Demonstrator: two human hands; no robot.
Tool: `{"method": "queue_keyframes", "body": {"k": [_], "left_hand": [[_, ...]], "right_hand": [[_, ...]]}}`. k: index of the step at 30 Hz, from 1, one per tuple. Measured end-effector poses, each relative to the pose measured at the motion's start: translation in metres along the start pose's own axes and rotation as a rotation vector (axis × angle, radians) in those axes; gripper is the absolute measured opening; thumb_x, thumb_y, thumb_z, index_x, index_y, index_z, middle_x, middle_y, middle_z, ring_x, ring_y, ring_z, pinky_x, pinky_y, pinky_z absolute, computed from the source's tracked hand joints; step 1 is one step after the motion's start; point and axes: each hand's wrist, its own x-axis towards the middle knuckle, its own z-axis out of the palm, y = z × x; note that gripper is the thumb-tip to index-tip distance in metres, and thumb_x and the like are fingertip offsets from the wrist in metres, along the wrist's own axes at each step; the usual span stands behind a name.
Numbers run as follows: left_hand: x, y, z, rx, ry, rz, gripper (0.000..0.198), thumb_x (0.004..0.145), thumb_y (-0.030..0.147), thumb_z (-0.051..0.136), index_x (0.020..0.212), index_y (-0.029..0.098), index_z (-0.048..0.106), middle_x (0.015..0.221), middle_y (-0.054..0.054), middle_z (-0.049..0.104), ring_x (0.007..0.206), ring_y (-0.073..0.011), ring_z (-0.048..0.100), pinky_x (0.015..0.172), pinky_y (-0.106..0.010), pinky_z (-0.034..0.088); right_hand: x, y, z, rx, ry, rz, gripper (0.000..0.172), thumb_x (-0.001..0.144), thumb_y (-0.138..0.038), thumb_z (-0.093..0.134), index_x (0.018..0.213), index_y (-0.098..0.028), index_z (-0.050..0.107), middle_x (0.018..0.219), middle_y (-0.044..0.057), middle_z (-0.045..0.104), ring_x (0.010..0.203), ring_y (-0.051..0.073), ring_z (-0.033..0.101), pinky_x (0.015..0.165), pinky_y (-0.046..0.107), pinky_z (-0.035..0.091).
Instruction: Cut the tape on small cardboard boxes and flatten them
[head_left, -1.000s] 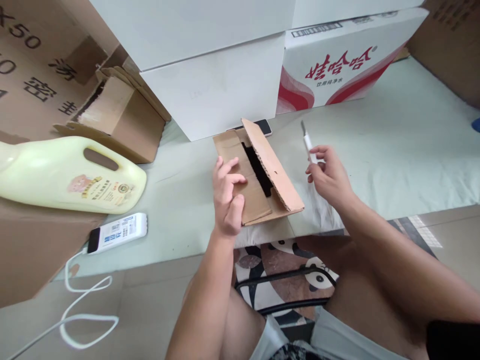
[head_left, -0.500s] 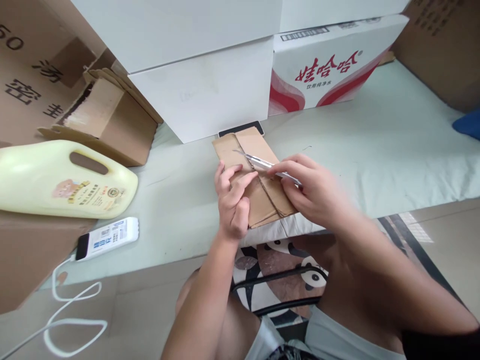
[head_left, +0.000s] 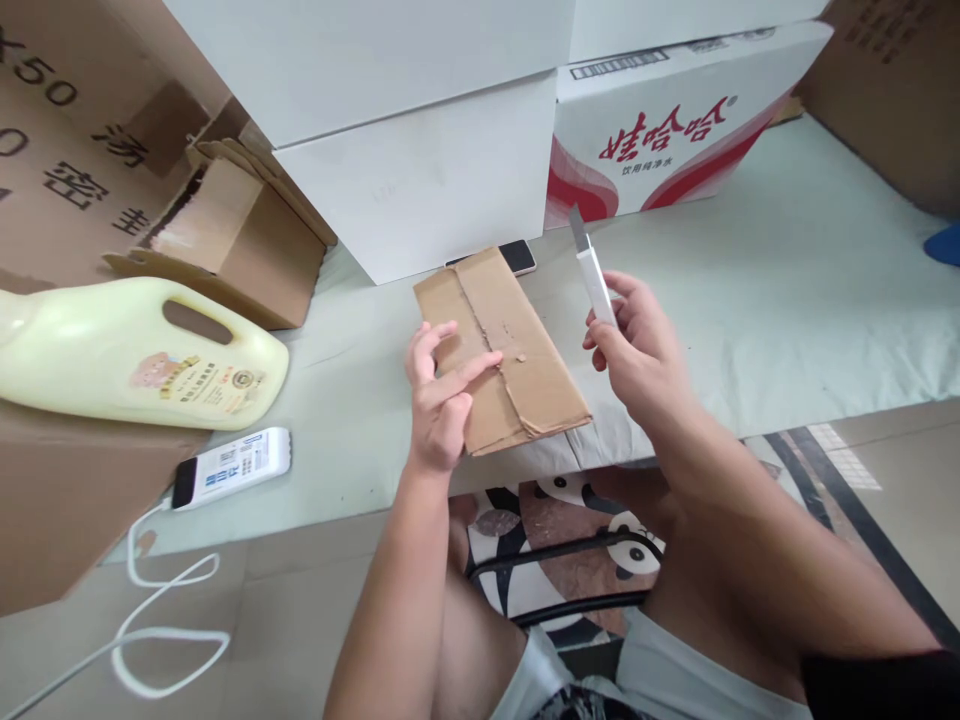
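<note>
A flat brown cardboard box (head_left: 517, 350) lies near the front edge of the cloth-covered table, a slit seam running along its top. On its left side rests my left hand (head_left: 441, 400), fingers apart, the index fingertip touching the seam. My right hand (head_left: 637, 345) is closed around the white handle of a utility knife (head_left: 596, 285), to the right of the box and apart from it. The knife's blade is out and points up and away. Behind the box, a dark phone-like device (head_left: 519, 257) is partly covered.
White boxes (head_left: 420, 180) and a red-and-white carton (head_left: 660, 140) stand at the back. On the left are an open cardboard box (head_left: 259, 250), a pale yellow jug (head_left: 150, 350) and a white device (head_left: 232, 468) with a cable. A blue object (head_left: 945, 245) shows at right.
My right hand has lifted the knife off the box and moved it right, turning the blade upward. My left hand has shifted slightly left, with the box turned a little.
</note>
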Motion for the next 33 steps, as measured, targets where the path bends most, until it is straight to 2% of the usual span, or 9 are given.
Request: {"method": "queue_keyframes", "body": {"k": [4,8,11,16,19,22,25,28,33], "left_hand": [[0.003,-0.020,-0.020,-0.193,0.154,-0.321,0.041,0.078,0.027,0.050,0.102,0.025,0.083,0.150,-0.004,0.052,0.151,-0.0326,0.040,0.131,-0.046,0.031],[0.007,-0.025,-0.025,-0.274,0.337,-0.545,0.030,0.074,0.030,0.060,0.095,0.024,0.081,0.145,-0.005,0.060,0.148,-0.0331,0.046,0.121,-0.041,0.043],[0.009,-0.019,-0.017,-0.465,0.373,-0.666,0.037,0.077,0.046,0.066,0.104,0.025,0.077,0.141,-0.006,0.065,0.138,-0.0341,0.056,0.103,-0.039,0.056],[0.013,-0.005,-0.011,-0.771,0.392,-0.833,0.059,0.076,0.072,0.064,0.107,0.022,0.073,0.116,-0.009,0.076,0.115,-0.0323,0.070,0.084,-0.037,0.059],[0.016,-0.003,-0.018,-0.851,0.383,-0.919,0.045,0.074,0.058,0.070,0.100,0.021,0.073,0.098,-0.005,0.077,0.086,-0.0234,0.072,0.064,-0.030,0.054],[0.017,-0.004,-0.022,-0.862,0.325,-1.046,0.029,0.068,0.039,0.072,0.092,0.021,0.071,0.066,0.002,0.064,0.050,-0.0128,0.054,0.045,-0.025,0.038],[0.017,-0.005,-0.017,-0.871,0.267,-1.052,0.032,0.072,0.045,0.072,0.092,0.020,0.071,0.068,0.000,0.065,0.051,-0.0146,0.057,0.046,-0.026,0.040],[0.016,-0.003,-0.010,-0.836,0.240,-1.049,0.043,0.069,0.054,0.079,0.093,0.019,0.071,0.085,-0.006,0.074,0.069,-0.0204,0.068,0.054,-0.027,0.046],[0.019,0.001,-0.010,-0.816,0.291,-1.149,0.040,0.058,0.036,0.087,0.090,0.017,0.071,0.087,-0.004,0.076,0.070,-0.0180,0.068,0.054,-0.025,0.046]], "right_hand": [[0.008,0.032,0.009,0.053,-0.111,0.337,0.010,0.088,-0.032,0.054,0.095,-0.025,0.057,0.083,0.001,0.059,0.079,0.017,0.060,0.076,0.036,0.051],[0.005,0.045,0.019,0.087,-0.222,0.386,0.013,0.087,-0.037,0.058,0.089,-0.024,0.056,0.094,0.003,0.063,0.095,0.020,0.061,0.090,0.038,0.053],[-0.001,0.040,0.021,0.088,-0.259,0.286,0.018,0.091,-0.043,0.054,0.091,-0.025,0.056,0.098,0.003,0.065,0.098,0.021,0.062,0.096,0.043,0.052],[-0.010,0.023,0.018,0.210,-0.323,-0.041,0.032,0.096,-0.059,0.053,0.105,-0.028,0.053,0.130,0.008,0.070,0.135,0.027,0.057,0.118,0.053,0.040],[-0.015,0.018,0.017,0.236,-0.311,-0.238,0.029,0.100,-0.058,0.050,0.102,-0.028,0.051,0.135,0.007,0.069,0.147,0.026,0.050,0.123,0.057,0.036],[-0.016,0.016,0.017,0.261,-0.168,-0.368,0.029,0.101,-0.057,0.047,0.098,-0.029,0.049,0.132,0.007,0.065,0.148,0.026,0.048,0.125,0.056,0.037],[-0.016,0.019,0.017,0.290,-0.133,-0.356,0.030,0.101,-0.058,0.045,0.097,-0.028,0.047,0.127,0.007,0.061,0.143,0.026,0.053,0.122,0.052,0.042],[-0.018,0.019,0.016,0.388,-0.243,-0.357,0.023,0.102,-0.051,0.050,0.096,-0.028,0.049,0.120,0.005,0.061,0.138,0.024,0.057,0.119,0.050,0.046],[-0.023,0.005,0.004,0.332,-0.298,-0.333,0.024,0.102,-0.050,0.051,0.097,-0.027,0.053,0.114,0.005,0.065,0.126,0.023,0.063,0.110,0.047,0.052]]}}
